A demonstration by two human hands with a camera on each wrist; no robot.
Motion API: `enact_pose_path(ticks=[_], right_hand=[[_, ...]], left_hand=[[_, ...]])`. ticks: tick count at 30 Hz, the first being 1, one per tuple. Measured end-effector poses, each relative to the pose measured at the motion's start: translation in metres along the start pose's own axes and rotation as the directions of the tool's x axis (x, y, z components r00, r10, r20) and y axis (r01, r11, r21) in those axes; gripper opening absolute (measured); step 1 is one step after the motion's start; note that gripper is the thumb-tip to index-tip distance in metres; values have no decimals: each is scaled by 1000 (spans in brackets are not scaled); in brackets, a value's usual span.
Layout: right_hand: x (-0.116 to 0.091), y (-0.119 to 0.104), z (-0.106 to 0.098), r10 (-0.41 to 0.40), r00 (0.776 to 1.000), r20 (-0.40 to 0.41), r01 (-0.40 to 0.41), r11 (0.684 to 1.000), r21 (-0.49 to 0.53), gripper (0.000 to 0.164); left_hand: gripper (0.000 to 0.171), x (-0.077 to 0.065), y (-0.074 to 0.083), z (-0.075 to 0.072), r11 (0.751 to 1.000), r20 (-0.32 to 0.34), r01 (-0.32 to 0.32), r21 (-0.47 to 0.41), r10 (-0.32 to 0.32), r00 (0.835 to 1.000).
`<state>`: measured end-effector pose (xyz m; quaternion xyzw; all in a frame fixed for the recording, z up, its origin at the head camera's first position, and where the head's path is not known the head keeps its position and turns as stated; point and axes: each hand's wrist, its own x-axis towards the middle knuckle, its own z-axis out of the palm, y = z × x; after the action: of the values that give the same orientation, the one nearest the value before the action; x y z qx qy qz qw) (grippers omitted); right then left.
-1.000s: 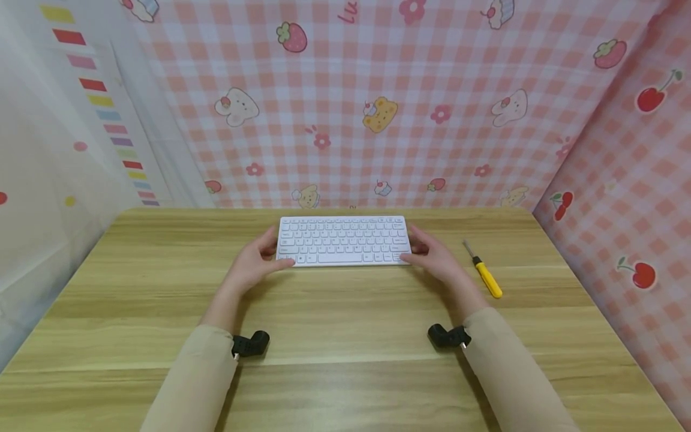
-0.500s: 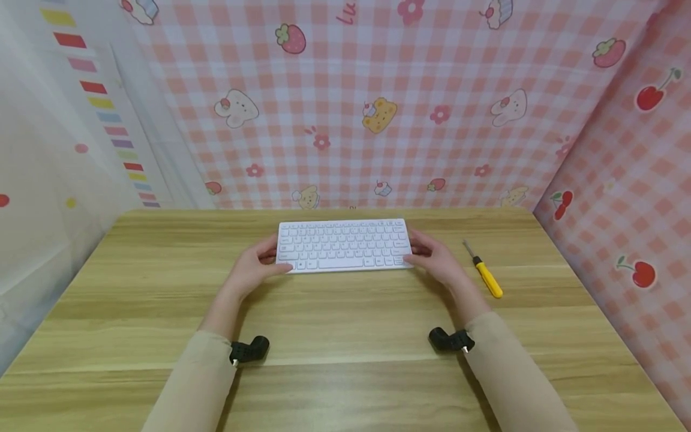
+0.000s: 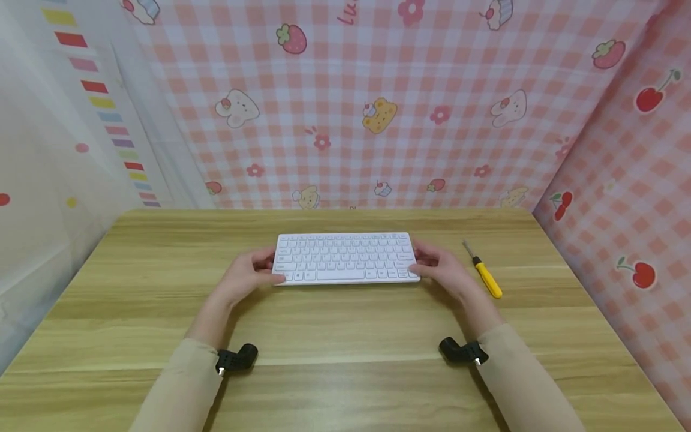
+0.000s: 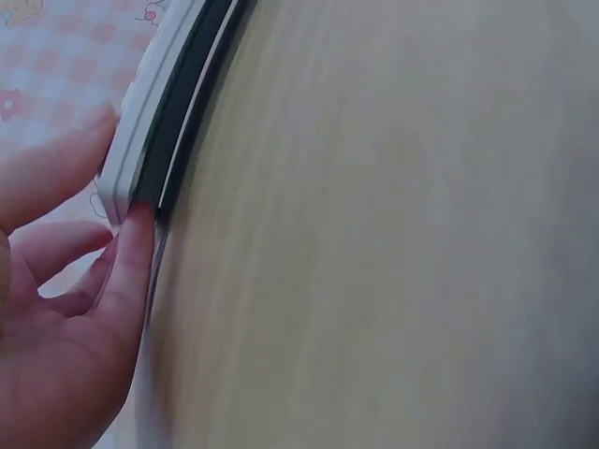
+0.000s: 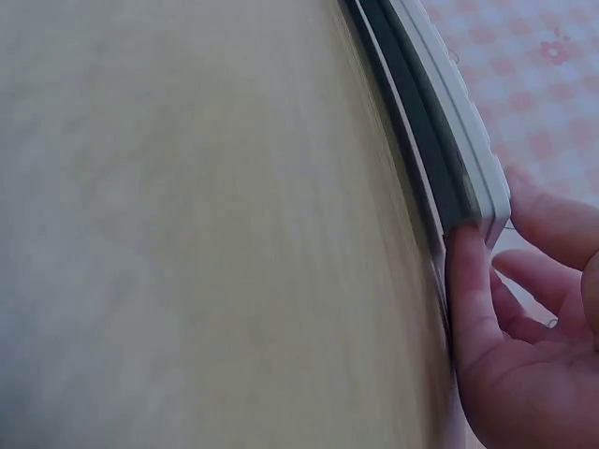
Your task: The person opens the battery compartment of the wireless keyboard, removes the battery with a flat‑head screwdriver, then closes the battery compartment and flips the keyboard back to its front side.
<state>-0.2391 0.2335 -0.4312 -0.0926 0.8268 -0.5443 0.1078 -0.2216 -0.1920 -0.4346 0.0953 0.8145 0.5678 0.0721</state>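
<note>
A white compact keyboard [image 3: 345,259] lies across the middle of the view, its keys facing up. My left hand [image 3: 245,276] grips its left end, the thumb on the front left corner. At the opposite end my right hand [image 3: 439,270] holds it the same way, thumb over the front right corner. In the left wrist view the keyboard's edge [image 4: 159,122] shows between thumb and fingers, with a fingertip under its dark underside. The right wrist view gives the mirror of this, a fingertip beneath the keyboard's edge [image 5: 459,140].
A screwdriver [image 3: 488,279] with a yellow handle lies on the wooden table [image 3: 345,372], right of my right hand. Behind the table hangs a pink checked cloth [image 3: 345,162]; another cloth [image 3: 621,222] borders the right side. Black camera mounts [image 3: 237,359] sit at both wrists.
Both hands have brought the keyboard nearer to me, down in the head view, and it appears slightly larger. The grip at both ends stays. The screwdriver has not moved.
</note>
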Motion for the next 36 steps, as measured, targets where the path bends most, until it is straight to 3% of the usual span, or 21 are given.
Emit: enact_pose_path(ticks=[5,15,24,30,36], right_hand=[[-11,-1,-5,-28,999,45,28,1000,-8,68],[-35,-10,-12,-78,991,110,89,992,-91,71],[-50,-11,-13,-74,981,178,92,991,-97,79],[-58,-7,-11,-63,967,247,88,992,-90,85],[-64,-4,-9,-58,955,290,86,993,-84,86]], left_hand=[[82,-9,3,-6,999,90,-32,39,28,996],[87,-35,16,-12,1000,191,-30,6,28,981],[87,-55,21,-10,999,216,-46,-7,46,975],[87,-64,20,-10,1000,220,-27,0,26,975],[88,-70,17,-9,1000,261,-22,-14,25,965]])
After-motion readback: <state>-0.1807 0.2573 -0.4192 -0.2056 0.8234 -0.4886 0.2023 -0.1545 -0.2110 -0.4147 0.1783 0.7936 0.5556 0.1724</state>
